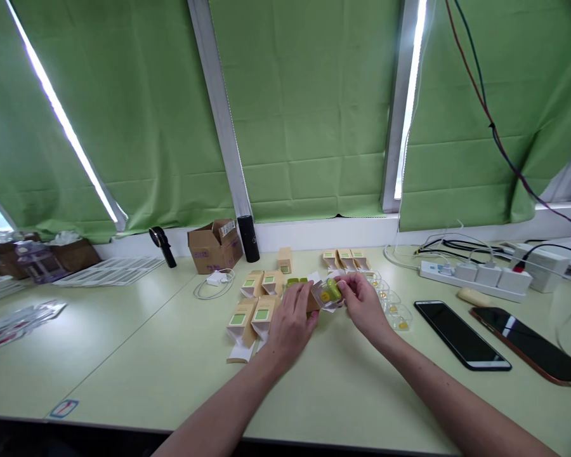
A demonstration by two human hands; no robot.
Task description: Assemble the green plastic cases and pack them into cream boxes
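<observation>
My left hand (289, 320) is closed around a small brown carton (313, 304), most of which the fingers hide. Pinched by my right hand (364, 308) is a clear plastic case (327, 293) with something green and yellow in it, held at the carton's open end. Left of my hands stand several small tan cartons (242, 317) with green labels and open white flaps. A few green pieces (295, 281) show just behind my left hand. Beside my right hand lies a row of clear cases (394, 308) with yellow bits inside.
Further back are three tan cartons (346, 259) and one standing alone (284, 260). A cardboard box (214, 246), a black cylinder (248, 238) and a white charger (217, 278) sit back left. Two phones (461, 333) and a power strip (473, 279) with cables occupy the right.
</observation>
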